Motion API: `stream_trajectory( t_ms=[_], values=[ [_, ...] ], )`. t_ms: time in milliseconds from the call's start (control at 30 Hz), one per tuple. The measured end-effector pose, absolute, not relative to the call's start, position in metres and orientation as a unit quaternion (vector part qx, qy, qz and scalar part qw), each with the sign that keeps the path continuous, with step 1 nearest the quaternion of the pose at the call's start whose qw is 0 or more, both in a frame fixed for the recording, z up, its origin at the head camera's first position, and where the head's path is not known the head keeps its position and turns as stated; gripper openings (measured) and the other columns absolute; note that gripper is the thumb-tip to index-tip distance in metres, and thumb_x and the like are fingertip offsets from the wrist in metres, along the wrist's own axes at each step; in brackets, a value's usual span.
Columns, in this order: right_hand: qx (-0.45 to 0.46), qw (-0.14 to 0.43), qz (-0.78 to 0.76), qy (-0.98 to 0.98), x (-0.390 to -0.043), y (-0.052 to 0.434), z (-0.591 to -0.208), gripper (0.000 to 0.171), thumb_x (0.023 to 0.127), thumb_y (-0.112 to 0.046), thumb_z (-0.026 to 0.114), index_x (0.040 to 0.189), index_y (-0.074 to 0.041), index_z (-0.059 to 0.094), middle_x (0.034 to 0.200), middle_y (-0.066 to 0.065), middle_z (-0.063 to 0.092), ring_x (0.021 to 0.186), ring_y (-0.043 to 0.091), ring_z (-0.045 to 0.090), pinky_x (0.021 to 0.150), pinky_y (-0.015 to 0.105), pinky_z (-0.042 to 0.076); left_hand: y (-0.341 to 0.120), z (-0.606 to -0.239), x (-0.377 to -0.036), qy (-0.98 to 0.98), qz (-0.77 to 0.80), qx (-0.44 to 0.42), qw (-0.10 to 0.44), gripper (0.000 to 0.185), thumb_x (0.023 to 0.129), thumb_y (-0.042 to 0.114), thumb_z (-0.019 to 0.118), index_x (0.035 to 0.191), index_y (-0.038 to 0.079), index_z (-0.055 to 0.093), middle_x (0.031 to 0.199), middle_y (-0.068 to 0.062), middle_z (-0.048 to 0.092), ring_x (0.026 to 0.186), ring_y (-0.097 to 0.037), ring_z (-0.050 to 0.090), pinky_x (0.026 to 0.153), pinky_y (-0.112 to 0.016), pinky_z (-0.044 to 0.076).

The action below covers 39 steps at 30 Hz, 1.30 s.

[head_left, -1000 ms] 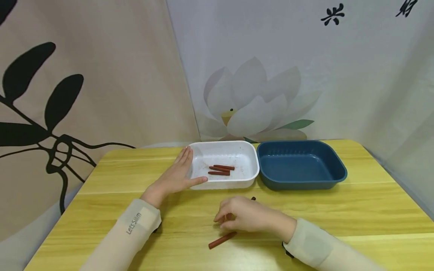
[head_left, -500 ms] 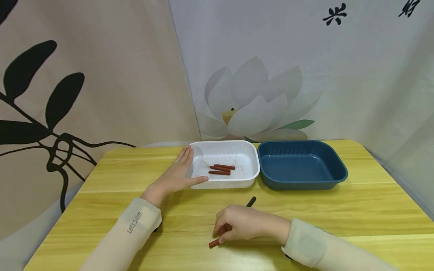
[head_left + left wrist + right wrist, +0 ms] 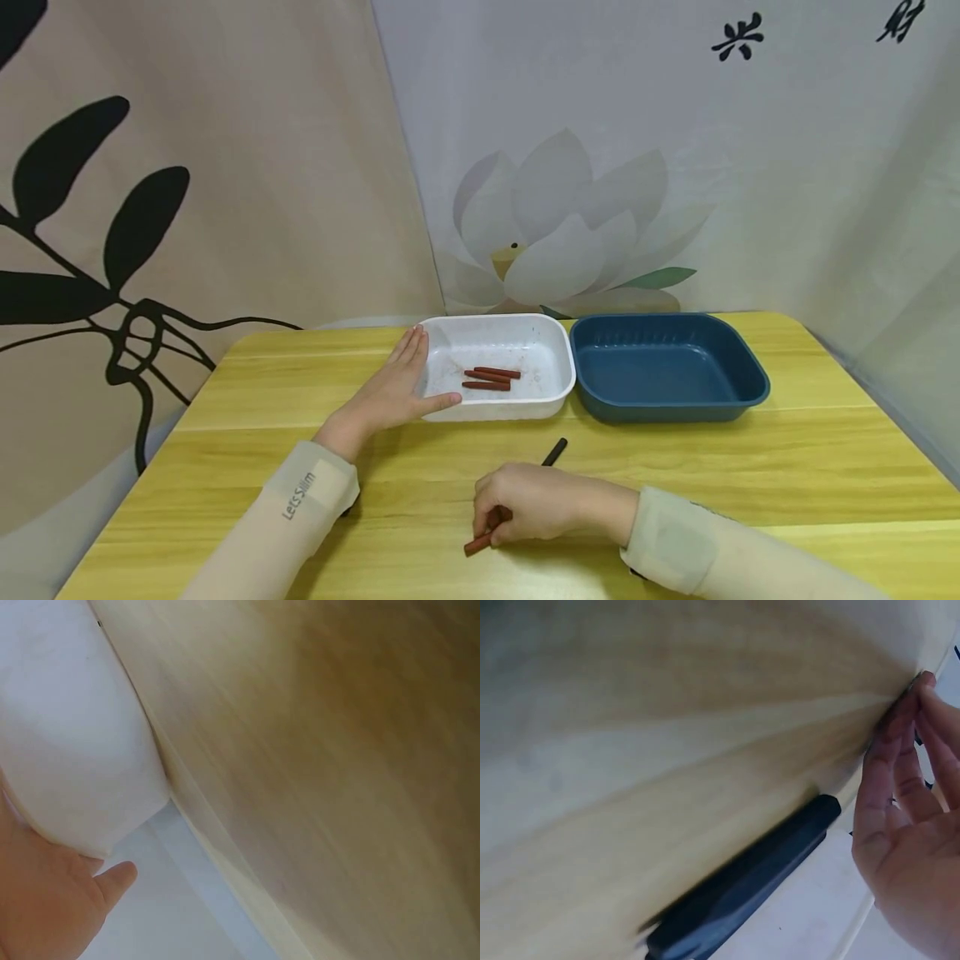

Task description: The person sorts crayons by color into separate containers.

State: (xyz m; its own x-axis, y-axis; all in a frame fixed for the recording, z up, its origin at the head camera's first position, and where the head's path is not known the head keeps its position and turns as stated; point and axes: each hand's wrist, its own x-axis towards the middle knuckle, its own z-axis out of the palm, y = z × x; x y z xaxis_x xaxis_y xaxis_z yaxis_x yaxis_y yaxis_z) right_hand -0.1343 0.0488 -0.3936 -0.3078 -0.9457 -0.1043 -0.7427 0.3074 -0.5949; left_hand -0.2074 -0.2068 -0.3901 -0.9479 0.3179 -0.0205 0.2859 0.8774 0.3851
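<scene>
My left hand [image 3: 397,392] lies flat and open against the left wall of the white tray [image 3: 555,392], thumb along its front edge. In the left wrist view the thumb [image 3: 112,879] touches the tray wall [image 3: 67,750]. Three red-brown sticks [image 3: 491,379] lie inside the tray. My right hand [image 3: 517,510] rests on the table near me, fingers curled round a red-brown stick [image 3: 477,546] whose end pokes out at the left. A black stick [image 3: 555,452] lies just beyond that hand. The right wrist view shows only curled fingers [image 3: 900,787] over the wood.
A dark blue tray [image 3: 750,392] with nothing in it stands right of the white one, touching it. The yellow wooden table [image 3: 787,467] is bounded by printed curtains behind and at both sides.
My right hand slid toward me and to the left onto the loose red-brown stick and curled round it, uncovering the black stick. The left hand has stayed put.
</scene>
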Motion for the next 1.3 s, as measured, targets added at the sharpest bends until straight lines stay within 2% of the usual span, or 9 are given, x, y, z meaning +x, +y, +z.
stream_trajectory(
  t_ms=[500, 733, 1000, 1300],
  values=[
    [-0.543, 0.230, -0.241, 0.771, -0.135, 0.050, -0.391, 0.010, 0.088, -0.010, 0.074, 0.095, -0.016, 0.078, 0.082, -0.012, 0.063, 0.070, -0.011, 0.047, 0.067, 0.008, 0.044, -0.207, -0.389, -0.207, 0.967, 0.197, 0.155, 0.040, 0.119, 0.085, 0.076, 0.055, 0.158, 0.000, 0.000, 0.168, -0.012, -0.008, 0.156, -0.027, -0.007, 0.126, -0.048, 0.012],
    [-0.535, 0.225, -0.254, 0.774, -0.139, 0.052, -0.386, 0.013, 0.088, -0.010, 0.074, 0.098, -0.016, 0.079, 0.086, -0.012, 0.065, 0.077, -0.009, 0.050, 0.075, 0.009, 0.044, -0.207, -0.389, -0.207, 0.967, 0.199, 0.156, 0.039, 0.120, 0.084, 0.076, 0.055, 0.158, 0.000, 0.000, 0.168, -0.013, -0.008, 0.156, -0.029, -0.006, 0.126, -0.048, 0.012],
    [-0.502, 0.245, -0.294, 0.776, -0.144, 0.054, -0.374, 0.013, 0.088, -0.007, 0.073, 0.098, -0.014, 0.080, 0.083, -0.012, 0.062, 0.076, -0.008, 0.051, 0.074, 0.012, 0.049, -0.206, -0.390, -0.207, 0.967, 0.195, 0.159, 0.038, 0.119, 0.085, 0.074, 0.057, 0.157, -0.001, 0.001, 0.168, -0.014, -0.007, 0.156, -0.029, -0.006, 0.126, -0.047, 0.012],
    [-0.517, 0.209, -0.309, 0.771, -0.156, 0.054, -0.360, 0.015, 0.089, -0.007, 0.072, 0.101, -0.013, 0.079, 0.086, -0.006, 0.068, 0.075, -0.007, 0.054, 0.071, 0.015, 0.051, -0.206, -0.391, -0.207, 0.968, 0.190, 0.159, 0.033, 0.119, 0.084, 0.074, 0.057, 0.157, -0.002, 0.001, 0.168, -0.015, -0.006, 0.156, -0.031, -0.004, 0.126, -0.048, 0.012]
  ],
)
